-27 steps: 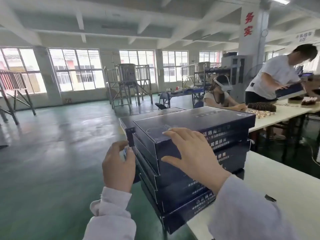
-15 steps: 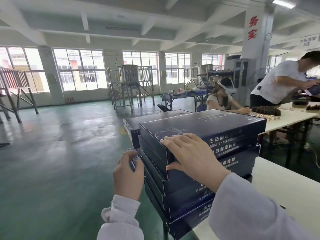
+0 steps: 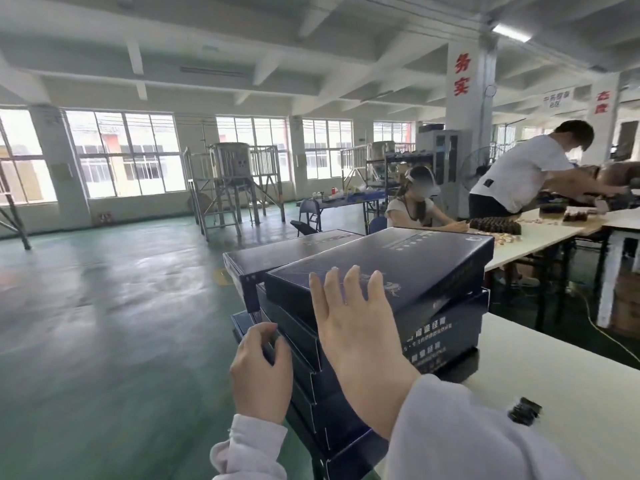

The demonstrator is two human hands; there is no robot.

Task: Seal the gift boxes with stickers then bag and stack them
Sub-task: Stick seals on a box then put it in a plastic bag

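Where the stack stood: the stack (image 3: 443,344) of dark boxes sat several high on the near-left corner of the table (image 3: 561,372), and its near ends seemed to jut past the table edge.
Rear box: a rear box (image 3: 287,254) lay just behind and to the left, touching the pile.
Top box: the top box (image 3: 419,265) lay skewed — its near corner was out of line with the layers below.
Right hand: the right hand (image 3: 356,336) lay flat on the top lid, fingers (image 3: 351,285) straight and spread wide, holding nothing.
Left hand: the left hand (image 3: 259,372) was at the near ends of the lower boxes, fingers curled towards them; whether they pinched an edge or only pushed, I could not tell.
Step in hand: squaring the pile, as I judged it.
Doing it well: the right palm needed only light downward pressure, so the top box would turn rather than skate; the left hand served best as a fixed stop, with each layer brought flush against it.
Risk: with that overhang, a hard shove leftward could have sent the pile to the floor — small nudges were safer.
Seals and bags: not readable from this view.
Elsewhere: a dark object (image 3: 524,410) lay on the table, well apart from the pile; a seated person (image 3: 412,209) and a standing person (image 3: 519,178) worked at far tables.
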